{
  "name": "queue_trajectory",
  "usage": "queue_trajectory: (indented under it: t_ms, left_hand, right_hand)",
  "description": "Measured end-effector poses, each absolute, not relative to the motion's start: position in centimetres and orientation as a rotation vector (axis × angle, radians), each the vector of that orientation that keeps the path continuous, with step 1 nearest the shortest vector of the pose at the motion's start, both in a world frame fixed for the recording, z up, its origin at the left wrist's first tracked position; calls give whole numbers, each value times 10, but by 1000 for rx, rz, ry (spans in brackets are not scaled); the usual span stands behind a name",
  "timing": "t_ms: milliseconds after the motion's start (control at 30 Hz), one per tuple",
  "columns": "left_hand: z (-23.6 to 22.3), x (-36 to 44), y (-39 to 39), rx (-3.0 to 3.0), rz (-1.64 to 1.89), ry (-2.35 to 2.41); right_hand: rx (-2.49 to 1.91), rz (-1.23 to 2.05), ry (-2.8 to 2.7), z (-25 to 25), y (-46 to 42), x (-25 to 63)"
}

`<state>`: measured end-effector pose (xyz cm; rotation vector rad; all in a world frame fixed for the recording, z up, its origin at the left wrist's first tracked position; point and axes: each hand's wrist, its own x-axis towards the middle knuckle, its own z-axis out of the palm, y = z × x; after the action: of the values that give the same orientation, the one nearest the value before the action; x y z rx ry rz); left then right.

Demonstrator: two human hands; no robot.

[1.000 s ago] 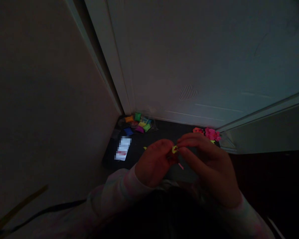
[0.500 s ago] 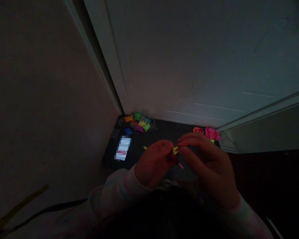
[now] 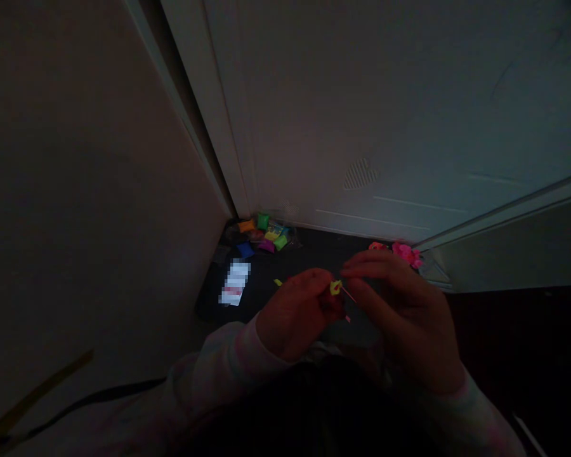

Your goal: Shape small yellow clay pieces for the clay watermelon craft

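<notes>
My left hand [image 3: 297, 311] is closed, with a small yellow piece that looks like modelling clay [image 3: 335, 288] at its fingertips. A short pink strip [image 3: 347, 319] pokes out below those fingers. From the yellow piece a thin pinkish stick [image 3: 348, 293] runs to the thumb of my right hand [image 3: 404, 311]. That hand's thumb and forefinger are pinched together around it, though the dimness hides the exact grip. Behind the left hand shows a small yellow bit [image 3: 278, 282]; whether it lies on the dark surface I cannot tell.
On the dark tabletop [image 3: 314, 247], several coloured clay packets [image 3: 266, 244] lie at the back left. A lit phone screen [image 3: 236, 282], blurred out, sits nearer. Pink flower-like pieces [image 3: 406, 254] and an orange-red piece [image 3: 377, 246] are at the back right. A pale panel [image 3: 361, 114] rises behind.
My right hand has shifted slightly right, away from the yellow piece, and more of the thin stick shows between them. My left hand stays almost in place; less of the pink strip shows.
</notes>
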<state>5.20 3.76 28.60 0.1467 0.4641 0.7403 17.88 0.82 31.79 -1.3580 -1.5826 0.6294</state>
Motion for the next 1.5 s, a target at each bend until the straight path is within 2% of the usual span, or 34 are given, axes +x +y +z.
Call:
queue_trajectory:
  t_ms: [200, 667, 1500]
  left_hand:
    - [287, 53, 39, 90, 721, 452]
    - [284, 52, 38, 56, 674, 461]
    - [284, 52, 37, 56, 654, 453]
  right_hand:
    - [-1333, 574, -1665, 320, 9, 181]
    - [-1321, 723, -1571, 316, 10, 182]
    - [-1321, 737, -1630, 315, 12, 185]
